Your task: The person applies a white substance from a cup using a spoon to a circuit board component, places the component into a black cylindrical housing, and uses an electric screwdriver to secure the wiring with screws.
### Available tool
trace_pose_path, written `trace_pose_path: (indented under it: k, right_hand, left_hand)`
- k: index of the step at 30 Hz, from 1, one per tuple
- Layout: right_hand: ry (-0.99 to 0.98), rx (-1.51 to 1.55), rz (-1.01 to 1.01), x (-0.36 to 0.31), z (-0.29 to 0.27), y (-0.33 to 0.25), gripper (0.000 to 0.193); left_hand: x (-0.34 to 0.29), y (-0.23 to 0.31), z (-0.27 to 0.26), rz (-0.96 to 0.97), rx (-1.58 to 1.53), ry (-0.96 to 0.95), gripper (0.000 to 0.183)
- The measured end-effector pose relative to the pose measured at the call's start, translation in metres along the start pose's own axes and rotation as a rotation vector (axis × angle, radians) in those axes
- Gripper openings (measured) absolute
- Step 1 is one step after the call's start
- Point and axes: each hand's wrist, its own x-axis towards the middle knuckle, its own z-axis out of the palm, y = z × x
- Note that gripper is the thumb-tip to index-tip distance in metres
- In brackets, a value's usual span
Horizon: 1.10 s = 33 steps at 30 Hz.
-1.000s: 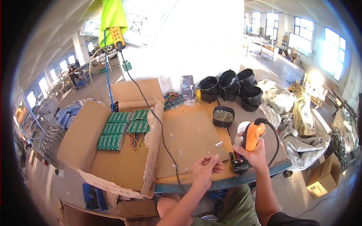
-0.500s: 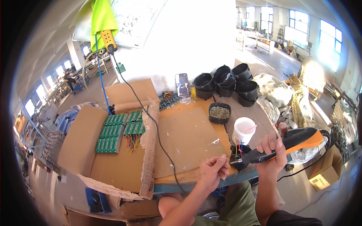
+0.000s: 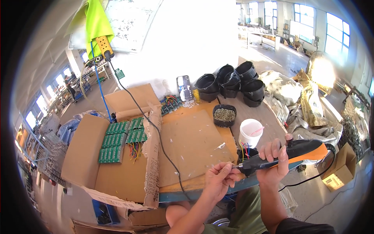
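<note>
My right hand (image 3: 274, 160) is wrapped round a black and orange electric screwdriver (image 3: 307, 148), which lies almost level with its bit toward the left. At the bit's tip my left hand (image 3: 219, 177) is closed in a pinch; whatever it holds there is too small to make out. Partly hidden behind the screwdriver is a black cup (image 3: 245, 171), with several coloured wires rising from it. A white plastic tub (image 3: 250, 134) stands just beyond. Farther back, a black container (image 3: 224, 123) holds many small brass-coloured pieces.
On the left, an open cardboard box (image 3: 152, 167) holds green circuit boards (image 3: 113, 144) with coloured wires. A black cable (image 3: 167, 156) crosses the box wall and table. Several black cups (image 3: 207, 86) and a phone (image 3: 184, 89) stand at the back. A cardboard sheet (image 3: 191, 148) covers the table's middle.
The screwdriver and my right hand have moved slightly left and down, bringing the bit's tip to my left fingertips. My left hand stays pinched. The whole view has shifted a little.
</note>
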Motion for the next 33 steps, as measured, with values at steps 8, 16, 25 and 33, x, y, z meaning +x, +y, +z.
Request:
trace_pose_path:
  k: [8,16,25,33]
  right_hand:
    - [-0.007,-0.002,-0.165,-0.017,-0.008,0.008,0.036]
    - [0.056,0.039,-0.158,0.0,-0.019,-0.006,0.03]
    - [0.017,-0.211,-0.107,0.017,-0.048,-0.033,0.048]
    - [-0.147,-0.44,-0.049,0.002,-0.072,-0.037,0.051]
  left_hand:
    - [0.004,-0.006,0.002,0.034,-0.049,0.065,0.017]
    - [0.018,-0.005,-0.01,0.206,0.395,-0.092,0.052]
    - [0.061,-0.042,0.004,0.284,0.993,-0.201,0.112]
    - [0.053,-0.068,-0.018,0.448,1.207,-0.075,0.104]
